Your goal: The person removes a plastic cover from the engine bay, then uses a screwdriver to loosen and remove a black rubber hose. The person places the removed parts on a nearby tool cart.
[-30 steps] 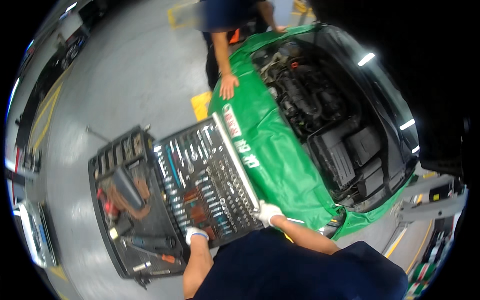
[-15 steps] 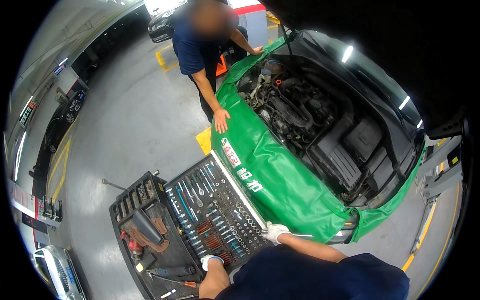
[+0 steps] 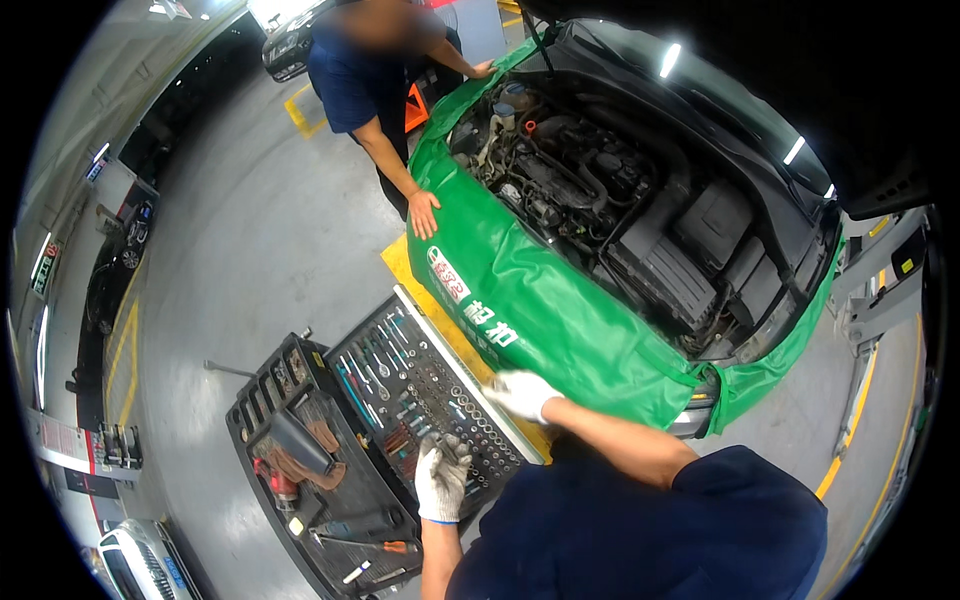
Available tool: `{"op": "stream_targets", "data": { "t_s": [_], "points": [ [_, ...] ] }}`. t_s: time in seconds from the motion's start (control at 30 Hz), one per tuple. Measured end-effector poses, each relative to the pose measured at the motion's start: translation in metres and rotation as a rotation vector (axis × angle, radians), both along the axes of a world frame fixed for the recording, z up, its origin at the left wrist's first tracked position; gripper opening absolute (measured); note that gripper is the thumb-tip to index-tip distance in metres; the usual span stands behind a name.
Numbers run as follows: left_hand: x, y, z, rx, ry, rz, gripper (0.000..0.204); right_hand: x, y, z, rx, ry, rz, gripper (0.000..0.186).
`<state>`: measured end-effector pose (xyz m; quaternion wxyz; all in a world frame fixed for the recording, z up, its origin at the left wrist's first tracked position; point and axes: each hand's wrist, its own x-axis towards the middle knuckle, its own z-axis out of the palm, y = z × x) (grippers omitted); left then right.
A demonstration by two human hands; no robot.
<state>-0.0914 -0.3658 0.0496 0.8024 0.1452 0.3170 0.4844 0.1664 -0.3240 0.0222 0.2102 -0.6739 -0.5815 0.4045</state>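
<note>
My left hand (image 3: pixel 442 480), in a white knit glove, is over the near part of a tool drawer (image 3: pixel 476 373). Its fingers are curled, and what they hold, if anything, is hidden. Sockets (image 3: pixel 490 440), ratchets (image 3: pixel 382 369) and coloured-handled drivers (image 3: pixel 354 392) lie in the drawer's black inlay. At the drawer's edge, on the side facing the car, is my gloved right hand (image 3: pixel 520 394), its fingers smeared by motion. Beyond it, a green protective cover (image 3: pixel 590 360) drapes the car's front below the open engine bay (image 3: pixel 600 190).
The tool cart's top (image 3: pixel 345 500) carries a red power tool (image 3: pixel 283 490), brown gloves (image 3: pixel 320 430) and an orange-handled tool (image 3: pixel 398 547). A co-worker (image 3: pixel 370 90) stands beyond the cart, both hands on the green cover. A lift post (image 3: pixel 890 290) rises at right.
My right hand has left the drawer's edge grip and moved up and away. My left hand has shifted over the sockets. The drawer sits farther from the cover, with yellow floor marking showing between.
</note>
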Motion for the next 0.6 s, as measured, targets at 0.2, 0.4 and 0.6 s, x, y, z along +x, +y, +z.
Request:
{"op": "stream_targets", "data": {
  "t_s": [0.2,0.4,0.6],
  "points": [
    [0.021,-0.009,0.052,0.26,0.607,-0.223,0.04,0.005,-0.002,0.193,0.259,1.299,-0.307,0.047],
    [0.027,-0.014,0.086,0.87,1.132,-0.024,0.026,-0.001,-0.009,0.225,0.55,1.702,0.02,0.054],
    [0.003,-0.051,0.096,0.697,0.957,0.052,0.026,-0.029,-0.001,0.24,0.395,1.765,0.274,0.056]
  ]
}}
